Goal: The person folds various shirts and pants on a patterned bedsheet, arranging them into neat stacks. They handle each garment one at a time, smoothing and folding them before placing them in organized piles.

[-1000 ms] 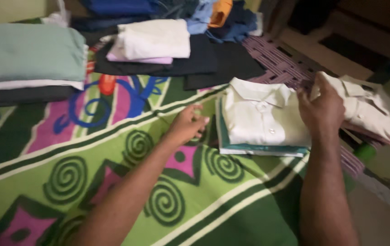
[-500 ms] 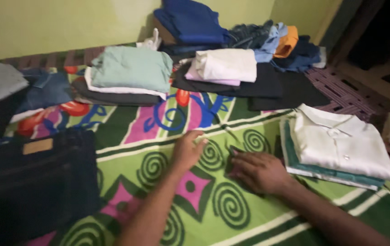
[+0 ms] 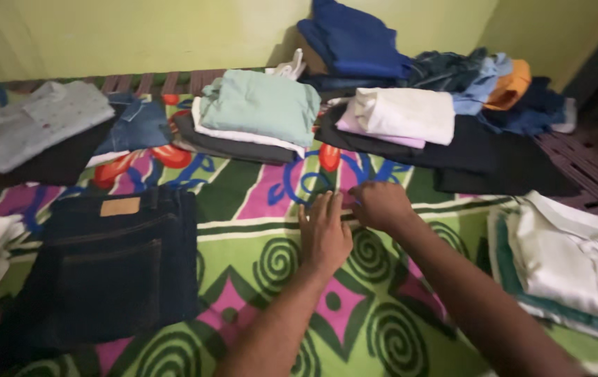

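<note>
Left hand [image 3: 325, 234]: fingers straight and held close together, palm down, flat on the patterned blanket [image 3: 257, 279] at centre frame. Holds nothing.

Right hand [image 3: 380, 204]: just right of the left hand, touching or nearly touching it. Fingers curled under, knuckles up, resting on the same blanket at the white stripe. Cannot tell whether they pinch the cloth; fingertips hidden.

Blanket: green with dark spirals, pink diamonds, blue scrolls higher up; covers most of the frame under both hands.

Around the hands:
- Dark folded jeans [image 3: 114, 269], tan patch on the waistband, lower left, well apart from the left hand.
- Stack topped by a mint-green folded garment [image 3: 260, 108], upper centre.
- Folded white garment [image 3: 405, 114] on black cloth, upper right of centre, above the right hand.
- Blue clothes pile [image 3: 355, 45] against the yellow-green wall, top.
- Folded white collared shirt [image 3: 578, 258] over a teal piece, right edge.
- Grey speckled folded shirt [image 3: 41, 122], upper left.
</note>
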